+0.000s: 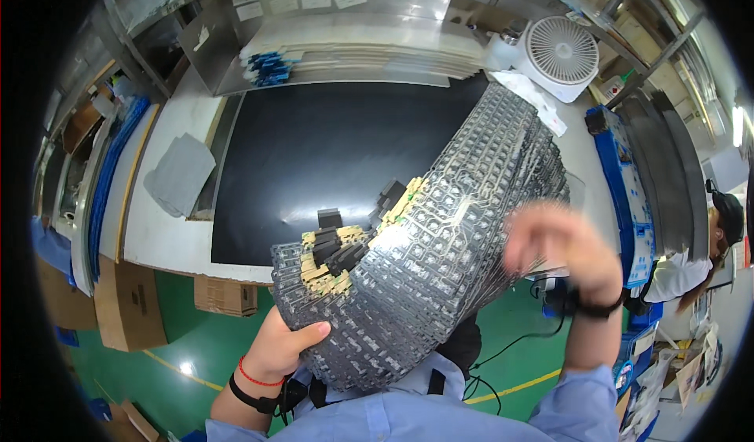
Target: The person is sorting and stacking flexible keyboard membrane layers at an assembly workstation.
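A thick fanned stack of flexible keyboard circuit sheets [463, 206], dark grey with silvery key patterns, leans from the table down over my lap. My left hand [287, 346] grips its near left corner, thumb on top and fingers hidden underneath. Yellowish connector tails with black ends [334, 255] stick out along the stack's left side. Beside the stack's right edge is my right hand [561, 242], smeared by motion; whether it touches the sheets cannot be made out.
A black mat [314, 151] covers much of the white table [169, 234]. Grey sheets [181, 175] lie at left. Behind stand layered clear sheets [369, 49] and a white fan [559, 53]. Blue trays [624, 183] are at right, near another person [683, 277]. Cardboard boxes [129, 304] sit on the floor.
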The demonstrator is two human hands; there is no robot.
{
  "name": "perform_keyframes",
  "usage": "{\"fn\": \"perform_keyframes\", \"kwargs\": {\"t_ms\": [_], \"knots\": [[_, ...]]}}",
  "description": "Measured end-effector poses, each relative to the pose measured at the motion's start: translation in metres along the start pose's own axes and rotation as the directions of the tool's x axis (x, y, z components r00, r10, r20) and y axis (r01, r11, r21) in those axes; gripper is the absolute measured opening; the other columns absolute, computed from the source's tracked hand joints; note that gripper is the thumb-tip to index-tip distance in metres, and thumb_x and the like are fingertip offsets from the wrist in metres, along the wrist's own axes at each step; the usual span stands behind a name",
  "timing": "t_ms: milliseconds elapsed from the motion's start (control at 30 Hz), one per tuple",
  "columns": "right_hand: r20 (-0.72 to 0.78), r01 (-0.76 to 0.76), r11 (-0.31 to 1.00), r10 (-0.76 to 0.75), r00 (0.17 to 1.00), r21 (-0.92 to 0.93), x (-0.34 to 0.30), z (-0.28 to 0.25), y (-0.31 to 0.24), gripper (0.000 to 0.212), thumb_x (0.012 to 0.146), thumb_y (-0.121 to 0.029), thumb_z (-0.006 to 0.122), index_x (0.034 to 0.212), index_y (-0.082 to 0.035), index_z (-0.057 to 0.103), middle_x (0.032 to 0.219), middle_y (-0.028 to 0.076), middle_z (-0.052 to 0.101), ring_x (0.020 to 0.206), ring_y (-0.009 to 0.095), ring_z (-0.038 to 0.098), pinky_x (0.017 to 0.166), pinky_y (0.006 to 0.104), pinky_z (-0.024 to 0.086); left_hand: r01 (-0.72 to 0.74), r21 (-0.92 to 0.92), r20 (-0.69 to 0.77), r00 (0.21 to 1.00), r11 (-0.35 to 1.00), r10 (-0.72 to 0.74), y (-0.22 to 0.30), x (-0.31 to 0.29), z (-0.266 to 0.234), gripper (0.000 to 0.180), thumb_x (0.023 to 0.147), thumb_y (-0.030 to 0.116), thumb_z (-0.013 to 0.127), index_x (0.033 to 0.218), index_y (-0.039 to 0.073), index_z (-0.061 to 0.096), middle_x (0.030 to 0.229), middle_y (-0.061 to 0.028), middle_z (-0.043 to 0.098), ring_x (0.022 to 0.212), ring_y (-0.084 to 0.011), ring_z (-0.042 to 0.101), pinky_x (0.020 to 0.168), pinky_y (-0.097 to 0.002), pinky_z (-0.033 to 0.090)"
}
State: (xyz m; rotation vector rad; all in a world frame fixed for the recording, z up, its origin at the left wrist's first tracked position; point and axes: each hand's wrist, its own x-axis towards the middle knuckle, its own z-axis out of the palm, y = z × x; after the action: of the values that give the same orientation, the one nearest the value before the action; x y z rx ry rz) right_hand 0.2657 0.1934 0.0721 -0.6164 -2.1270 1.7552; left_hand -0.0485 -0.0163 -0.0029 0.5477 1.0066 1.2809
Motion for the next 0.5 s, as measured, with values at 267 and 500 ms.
{"fn": "perform_keyframes", "kwargs": {"t_ms": [267, 500], "knots": [[-0.573, -0.515, 0.534, 0.069, 0.817, -0.67, 0.098, -0.177, 0.067, 0.066, 0.086, -0.051, 0.05, 0.117, 0.008, 0.051, 0.115, 0.025, 0.056, 0.106, 0.034, 0.055, 0.091, 0.0364, 0.041, 0.083, -0.289, 0.092, 0.994, 0.954, -0.059, -0.003, -0.005, 0.006, 0.051, 0.086, 0.014, 0.056, 0.13, -0.004, 0.035, 0.124, -0.0151, 0.05, 0.111, -0.027, 0.053, 0.095, -0.0414, 0.042], [-0.506, -0.583, 0.352, 0.292, 0.812, -0.732, 0.104, -0.133, 0.038, 0.073, 0.082, -0.058, 0.048, 0.101, 0.011, 0.059, 0.101, 0.03, 0.059, 0.099, 0.039, 0.057, 0.087, 0.0405, 0.043, 0.12, -0.433, 0.091, 0.992, 0.893, -0.089, -0.013, -0.012, 0.008, 0.054, 0.087, 0.018, 0.057, 0.132, -0.002, 0.034, 0.127, -0.0149, 0.047, 0.114, -0.0272, 0.05, 0.095, -0.0428, 0.043]]}}
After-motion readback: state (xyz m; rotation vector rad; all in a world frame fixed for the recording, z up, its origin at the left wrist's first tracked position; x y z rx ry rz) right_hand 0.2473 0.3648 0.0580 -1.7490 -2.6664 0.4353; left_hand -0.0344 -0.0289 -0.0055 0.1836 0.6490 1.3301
